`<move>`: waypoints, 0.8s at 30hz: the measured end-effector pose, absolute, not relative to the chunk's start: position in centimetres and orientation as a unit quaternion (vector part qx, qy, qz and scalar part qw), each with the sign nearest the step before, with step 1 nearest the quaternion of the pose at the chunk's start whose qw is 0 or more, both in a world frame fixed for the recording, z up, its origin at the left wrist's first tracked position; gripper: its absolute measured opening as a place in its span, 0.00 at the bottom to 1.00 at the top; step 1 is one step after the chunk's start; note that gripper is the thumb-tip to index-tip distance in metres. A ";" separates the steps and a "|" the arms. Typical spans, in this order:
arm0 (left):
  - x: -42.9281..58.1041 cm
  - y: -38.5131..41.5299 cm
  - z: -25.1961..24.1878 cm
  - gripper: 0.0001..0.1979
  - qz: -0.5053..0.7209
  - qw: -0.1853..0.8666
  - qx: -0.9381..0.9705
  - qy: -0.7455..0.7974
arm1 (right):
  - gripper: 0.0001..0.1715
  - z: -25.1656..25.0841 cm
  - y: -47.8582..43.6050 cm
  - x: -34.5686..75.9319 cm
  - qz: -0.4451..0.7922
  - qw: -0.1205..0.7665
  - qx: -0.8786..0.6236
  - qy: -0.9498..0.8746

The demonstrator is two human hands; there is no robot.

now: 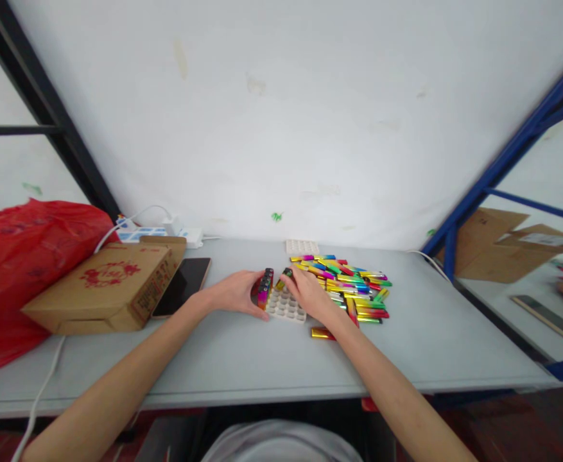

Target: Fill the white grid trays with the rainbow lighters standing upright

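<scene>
Nearest the head camera I am watching through, a pale shirt (281,443) fills six o'clock, below the grey table (242,366). Reading the clock from the white tray (288,310), I see at least one row of lighters (264,290) standing along its nine o'clock edge, dark tops up, the row running roughly twelve to six. I'd judge that little is done: most visible holes are bare, and a heap of lighters (358,289) lies loose at three o'clock, many with long axes roughly three to nine. My left hand (235,292) curves around the row, thumb and fingers apart; whether they press, I cannot tell. My right hand (310,295) pinches a single lighter (282,280) over the tray, tilted, its dark end apparently towards one o'clock.
</scene>
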State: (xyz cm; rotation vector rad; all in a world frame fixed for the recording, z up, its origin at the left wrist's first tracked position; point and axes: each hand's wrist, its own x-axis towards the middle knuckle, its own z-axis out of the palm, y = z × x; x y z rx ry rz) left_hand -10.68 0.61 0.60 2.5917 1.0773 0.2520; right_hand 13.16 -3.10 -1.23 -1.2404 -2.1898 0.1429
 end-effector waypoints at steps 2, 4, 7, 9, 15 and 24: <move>-10.7 0.6 0.6 0.41 0.089 0.161 0.907 0.379 | 0.14 -1.3 -2.9 12.8 0.053 0.277 -0.469 -0.837; -10.7 0.7 0.5 0.41 0.096 0.163 0.907 0.376 | 0.13 -1.3 -2.8 12.4 0.042 0.253 -0.471 -0.844; -10.8 0.8 0.3 0.41 0.101 0.175 0.907 0.370 | 0.13 -1.0 -2.9 11.9 0.026 0.234 -0.484 -0.843; -10.9 0.8 0.3 0.40 0.101 0.178 0.907 0.368 | 0.15 -0.7 -3.1 12.0 0.025 0.233 -0.483 -0.843; -10.8 0.4 0.7 0.40 0.108 0.180 0.905 0.369 | 0.17 0.1 -3.4 15.9 0.035 0.294 -0.486 -0.823; -10.9 0.6 0.4 0.43 0.113 0.183 0.905 0.367 | 0.11 -1.0 -1.2 22.3 -0.030 0.231 -0.592 -0.771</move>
